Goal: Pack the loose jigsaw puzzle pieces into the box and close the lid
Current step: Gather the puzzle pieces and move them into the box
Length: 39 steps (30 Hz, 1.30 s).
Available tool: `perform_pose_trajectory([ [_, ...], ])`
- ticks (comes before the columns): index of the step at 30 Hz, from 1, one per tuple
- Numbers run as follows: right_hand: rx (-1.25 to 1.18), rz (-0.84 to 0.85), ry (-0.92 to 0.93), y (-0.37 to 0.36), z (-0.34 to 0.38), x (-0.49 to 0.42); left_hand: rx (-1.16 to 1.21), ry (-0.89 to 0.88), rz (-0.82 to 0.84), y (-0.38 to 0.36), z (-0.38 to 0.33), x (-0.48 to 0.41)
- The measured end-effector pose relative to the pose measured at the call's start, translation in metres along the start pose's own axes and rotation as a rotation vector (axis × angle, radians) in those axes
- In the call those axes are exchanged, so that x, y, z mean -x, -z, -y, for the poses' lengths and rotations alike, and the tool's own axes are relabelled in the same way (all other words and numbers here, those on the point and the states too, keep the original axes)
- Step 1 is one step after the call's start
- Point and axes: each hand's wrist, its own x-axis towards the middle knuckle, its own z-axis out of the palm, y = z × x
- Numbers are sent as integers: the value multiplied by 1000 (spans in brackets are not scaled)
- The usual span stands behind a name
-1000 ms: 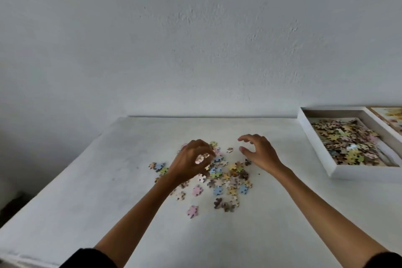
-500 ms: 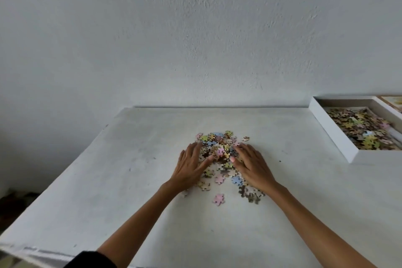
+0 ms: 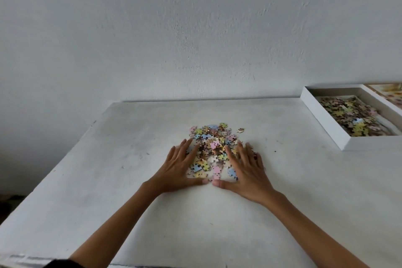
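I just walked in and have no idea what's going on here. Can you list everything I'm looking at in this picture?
table: one, white, fills the lower half of the view against the wall.
wall: one, white and rough, behind the table.
loose puzzle pieces: one heap, too many to count, pastel pink, blue, yellow, green and brown, mid-table between the hands.
stray piece: one, pale, just right of the heap's far edge.
box: one, white, open, at the table's right edge, already holding many pieces.
lid: one, printed picture, partly cut off beyond the box.
left hand: flat on the table, fingers spread against the heap's left side.
right hand: flat, fingers spread against the heap's right side, thumb tips nearly meeting.
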Motion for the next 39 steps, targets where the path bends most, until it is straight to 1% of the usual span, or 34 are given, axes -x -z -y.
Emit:
perform_pose_trajectory([
  [5,-63,-14,-19,7,-2,-19,75,46,-88,-1,0,-16],
  [9,-78,31,3,17,-14,-28,174,87,-135,5,9,-28],
  [14,-100,49,25,17,-16,-43,345,135,-142,13,14,-59],
  [18,-203,43,38,28,-21,-66,391,99,-107,17,10,-82],
  [20,-222,54,57,31,-27,-76,348,70,-59,16,11,-85],
  [23,-129,101,110,30,-30,-84,265,22,-26,13,16,-80],
  [25,-110,99,130,29,-32,-82,279,5,-10,14,18,-72],
  [28,-181,86,145,26,-33,-77,281,-5,18,16,17,-59],
  [31,-101,116,197,21,-30,-73,214,-25,19,11,13,-52],
  [33,-23,108,218,16,-29,-74,149,-31,-15,5,10,-50],
  [35,6,70,207,14,-29,-74,123,-9,-72,3,8,-49],
  [37,25,-1,199,14,-28,-73,110,12,-131,4,6,-48],
  [39,31,-93,199,15,-26,-71,83,-5,-197,4,5,-47],
])
